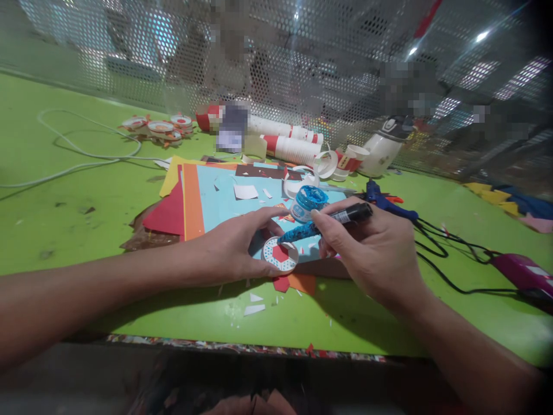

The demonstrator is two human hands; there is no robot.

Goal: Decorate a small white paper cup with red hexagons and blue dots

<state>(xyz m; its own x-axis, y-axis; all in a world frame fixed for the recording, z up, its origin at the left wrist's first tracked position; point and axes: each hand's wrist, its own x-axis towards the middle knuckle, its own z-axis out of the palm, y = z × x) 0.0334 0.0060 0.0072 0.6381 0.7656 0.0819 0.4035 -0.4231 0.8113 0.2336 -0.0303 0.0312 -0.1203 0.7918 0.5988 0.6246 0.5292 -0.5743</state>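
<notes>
Disc: white, round, a red hexagon at its centre and blue dots around it [280, 255]. Position: near the middle of the table's [453, 230] near edge, set back a little from it. I cannot tell whether it rests flat or is slightly raised.

Left hand [233, 245]: thumb and fingers curved around the disc's rim, pinching it from the left. Right hand [375, 248]: fingers closed on a black marker [349, 214], its front end coated in blue. The tip points at the disc's face, by the far side of the hexagon; contact not clear.

Open jar of blue paint [311, 199]: just beyond the marker, on the side toward the table's far edge. Light blue sheet [220, 210]: beyond my left hand, above orange and red paper at its left. White scraps [254, 309] lie between the disc and the near edge.

Toward the right edge: blue glue gun [386, 202] and a magenta device [522, 274], black cords near both. Along the far edge: red-tipped white paper tubes [294, 148], lying on their sides.
</notes>
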